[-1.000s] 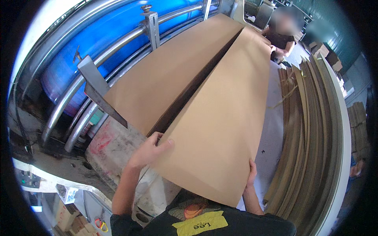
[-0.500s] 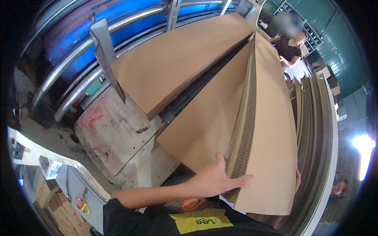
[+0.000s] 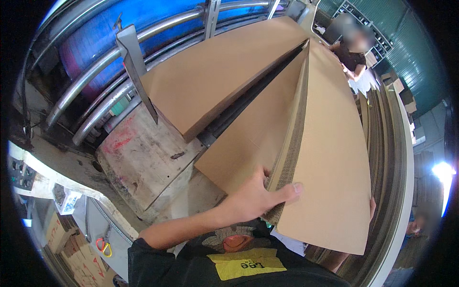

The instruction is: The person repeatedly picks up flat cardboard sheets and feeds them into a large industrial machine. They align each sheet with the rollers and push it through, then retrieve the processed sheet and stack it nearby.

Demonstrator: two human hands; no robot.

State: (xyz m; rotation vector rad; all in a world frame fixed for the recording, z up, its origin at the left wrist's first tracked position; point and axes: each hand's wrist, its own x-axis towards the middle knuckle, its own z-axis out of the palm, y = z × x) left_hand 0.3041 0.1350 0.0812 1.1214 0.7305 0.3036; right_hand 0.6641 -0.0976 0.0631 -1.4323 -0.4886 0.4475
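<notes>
A thick bundle of brown corrugated cardboard sheets [image 3: 330, 153] stands tilted in front of me, its layered edge facing left. My left hand [image 3: 253, 196] is closed on the near left edge, thumb on the top face and fingers behind the layers. Only fingertips of my right hand [image 3: 373, 208] show at the bundle's right edge; the rest is hidden behind the cardboard. To the left, another cardboard face [image 3: 248, 148] slopes down from the bundle. Beyond a dark gap, a flat stack of cardboard [image 3: 215, 71] lies against the machine's rails.
A machine with a blue roller [image 3: 177, 26] and metal rails [image 3: 91, 98] fills the far left, with an upright metal plate [image 3: 136, 67]. Several cardboard sheets [image 3: 385, 143] stand at the right. Red-and-yellow scissors [image 3: 103, 246] lie lower left. A co-worker [image 3: 351, 60] stands far right.
The bundle's near end has risen slightly and swung a little to the right. My left hand has moved up and slightly left with its edge. The whole view has shifted a little.
</notes>
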